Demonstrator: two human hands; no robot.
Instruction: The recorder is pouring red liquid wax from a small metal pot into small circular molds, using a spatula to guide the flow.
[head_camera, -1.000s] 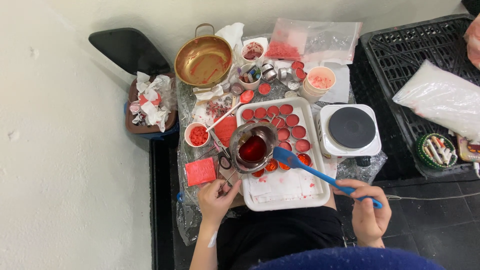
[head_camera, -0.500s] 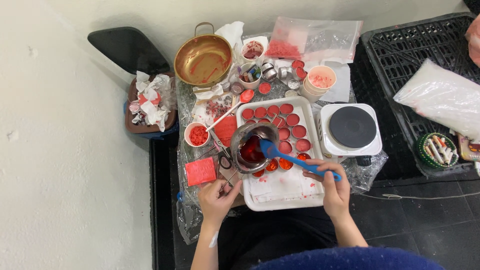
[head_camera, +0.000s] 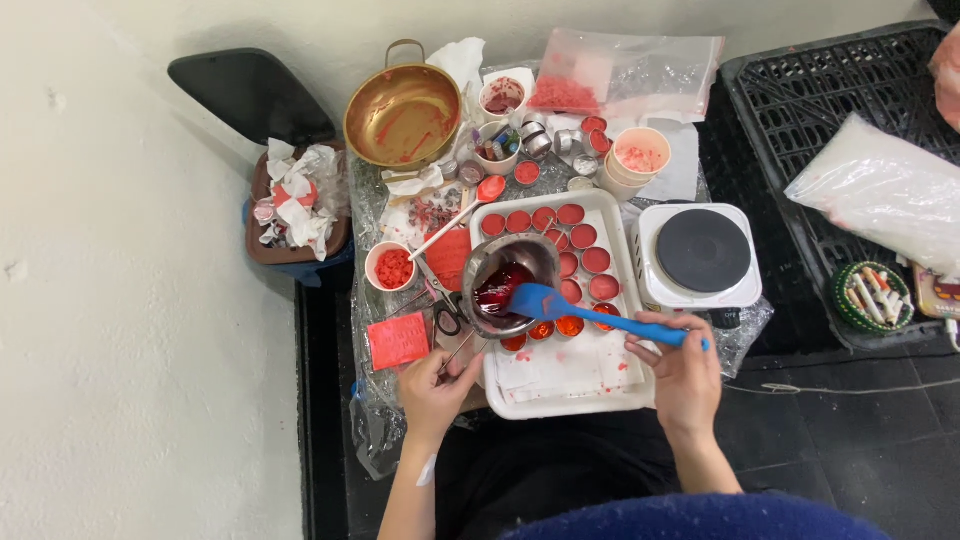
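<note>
My right hand (head_camera: 687, 372) gripped the spatula (head_camera: 590, 314), my left hand (head_camera: 436, 385) pinched the pot (head_camera: 503, 287) handle at centre frame; steadiness mattered over the tins (head_camera: 585, 250).

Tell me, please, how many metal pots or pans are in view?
2. A brass-coloured pan stands beyond the white tray; a small steel pot of red liquid is over that tray, with the blue spatula in it. None looks hidden.

brass pan (head_camera: 402, 116), hot plate (head_camera: 702, 252), black crate (head_camera: 800, 100), bin (head_camera: 296, 212).
</note>
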